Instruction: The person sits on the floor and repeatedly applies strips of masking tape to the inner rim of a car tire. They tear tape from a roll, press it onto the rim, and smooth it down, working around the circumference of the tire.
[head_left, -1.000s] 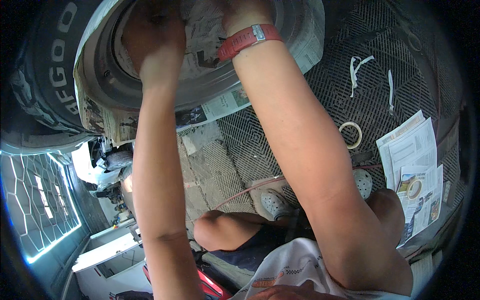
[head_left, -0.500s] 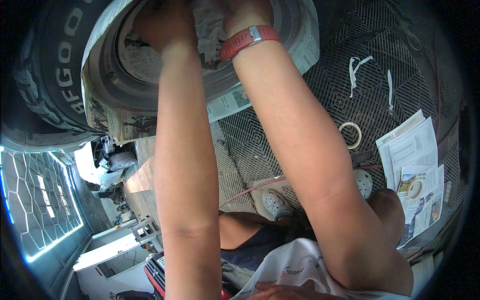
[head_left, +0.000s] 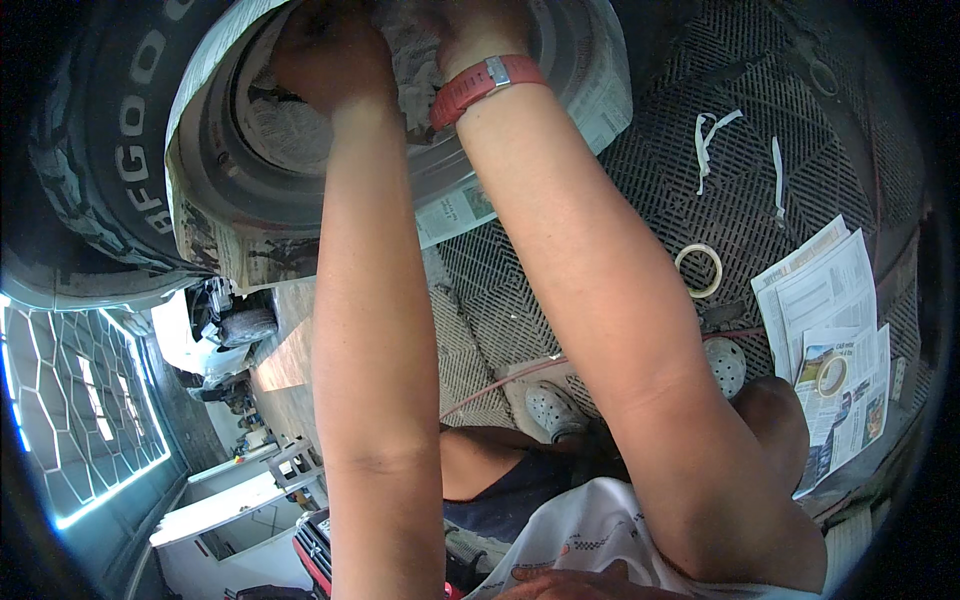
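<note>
Both my arms reach up to a wheel at the top. Its grey metal rim (head_left: 285, 190) is ringed by newspaper sheets (head_left: 455, 212) tucked between it and the black tyre (head_left: 85, 160). My left hand (head_left: 335, 60) is inside the rim on its left side, over more newspaper in the hub opening. My right hand (head_left: 485, 30) is beside it, right of the opening, below a red-strapped watch (head_left: 485, 88) on that wrist. Shadow and the picture's upper edge hide the fingers of both, so what they hold, if anything, does not show.
On the dark ribbed floor mat (head_left: 640, 180) lie a masking tape roll (head_left: 718, 272), crumpled white strips (head_left: 703, 150) and loose newspapers (head_left: 825, 285) with a second tape roll (head_left: 820, 382). A thin red hose (head_left: 500, 380) crosses near my grey clogs (head_left: 550, 410).
Both hands have shifted slightly within the rim: the right one a little to the left, the left one a little downward. The wheel, papers and tape rolls stay as they were.
</note>
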